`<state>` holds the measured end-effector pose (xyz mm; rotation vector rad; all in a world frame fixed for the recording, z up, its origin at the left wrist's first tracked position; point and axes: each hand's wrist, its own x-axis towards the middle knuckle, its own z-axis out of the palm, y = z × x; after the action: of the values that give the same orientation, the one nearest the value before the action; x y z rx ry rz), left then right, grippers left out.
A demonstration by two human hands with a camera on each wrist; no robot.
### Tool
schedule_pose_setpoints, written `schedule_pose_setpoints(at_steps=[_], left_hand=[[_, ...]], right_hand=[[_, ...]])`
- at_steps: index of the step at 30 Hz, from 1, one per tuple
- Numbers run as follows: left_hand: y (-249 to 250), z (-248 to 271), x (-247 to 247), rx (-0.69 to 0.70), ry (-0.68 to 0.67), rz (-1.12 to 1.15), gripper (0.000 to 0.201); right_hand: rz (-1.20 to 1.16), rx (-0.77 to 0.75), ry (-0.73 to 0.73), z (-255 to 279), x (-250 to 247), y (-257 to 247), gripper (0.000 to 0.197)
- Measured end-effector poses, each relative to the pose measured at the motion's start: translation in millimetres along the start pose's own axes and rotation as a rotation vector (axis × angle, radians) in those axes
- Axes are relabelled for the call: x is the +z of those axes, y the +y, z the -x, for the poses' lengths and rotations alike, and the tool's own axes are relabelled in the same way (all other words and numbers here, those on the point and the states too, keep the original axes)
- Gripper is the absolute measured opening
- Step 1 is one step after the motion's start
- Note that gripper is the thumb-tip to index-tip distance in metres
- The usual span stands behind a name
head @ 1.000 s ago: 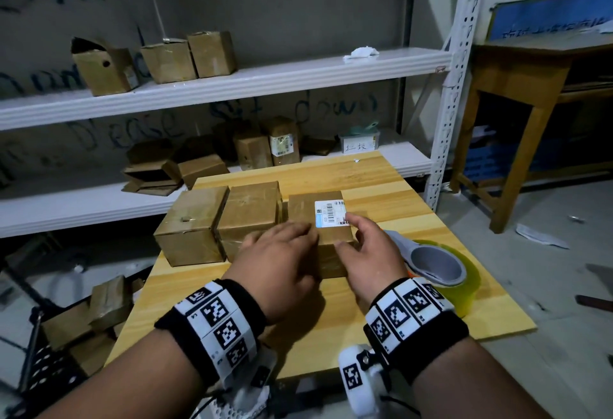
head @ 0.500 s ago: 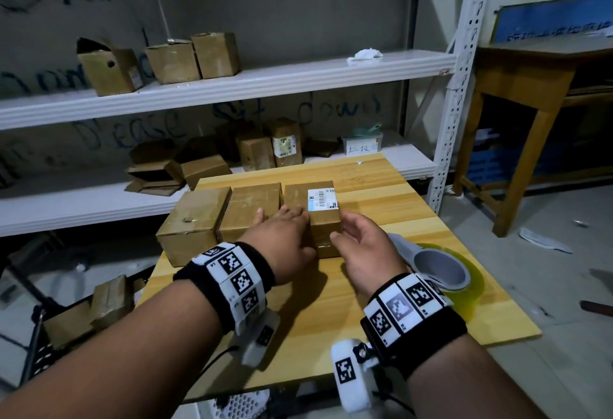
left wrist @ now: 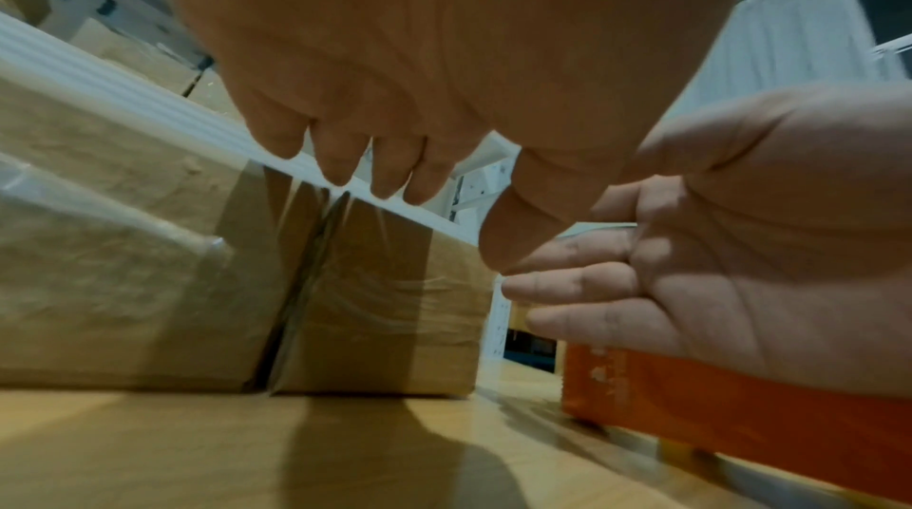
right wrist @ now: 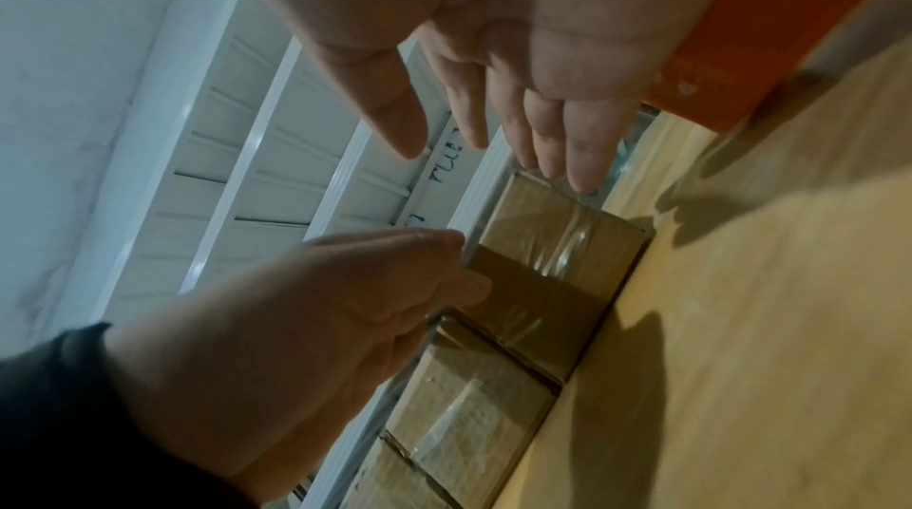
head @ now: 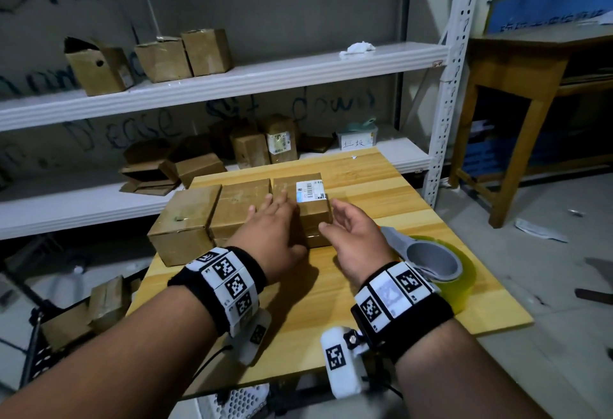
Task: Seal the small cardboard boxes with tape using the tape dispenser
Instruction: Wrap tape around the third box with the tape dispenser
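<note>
Three taped brown cardboard boxes [head: 238, 209] sit in a row on the smooth wooden table [head: 381, 302]. The left hand [head: 275, 232] lies flat over them; the right hand [head: 355, 239] hovers relaxed, grasping nothing. One round tape dispenser [head: 434, 262] lies just beside it.

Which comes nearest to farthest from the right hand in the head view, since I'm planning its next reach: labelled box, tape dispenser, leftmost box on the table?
1. Labelled box, just left of the right hand.
2. Tape dispenser, just right, behind the wrist; too close to call against the labelled box.
3. Leftmost box, far left.
</note>
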<state>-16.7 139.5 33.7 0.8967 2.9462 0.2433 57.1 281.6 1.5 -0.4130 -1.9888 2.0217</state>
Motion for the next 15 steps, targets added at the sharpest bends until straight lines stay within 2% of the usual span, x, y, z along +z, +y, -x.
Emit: schedule_pose_setpoints(at_steps=[3, 6, 9, 12, 15], left_hand=[[15, 13, -2, 0.023, 0.101, 0.123, 0.085], [39, 27, -2, -0.006, 0.178, 0.435, 0.068], [60, 28, 10, -0.106, 0.078, 0.775, 0.062], [79, 24, 22, -0.201, -0.026, 0.984, 0.064], [95, 21, 35, -0.267, -0.111, 1.053, 0.071]], right_hand=[[0.012, -0.048, 0.075, 9, -13, -10, 0.056], [0.031, -0.086, 0.221, 19, -33, -19, 0.051], [0.116, -0.156, 0.403, 29, -64, -24, 0.036], [0.238, -0.127, 0.575, 36, -98, -21, 0.027], [0.325, 0.027, 0.558, 35, -118, -6, 0.032]])
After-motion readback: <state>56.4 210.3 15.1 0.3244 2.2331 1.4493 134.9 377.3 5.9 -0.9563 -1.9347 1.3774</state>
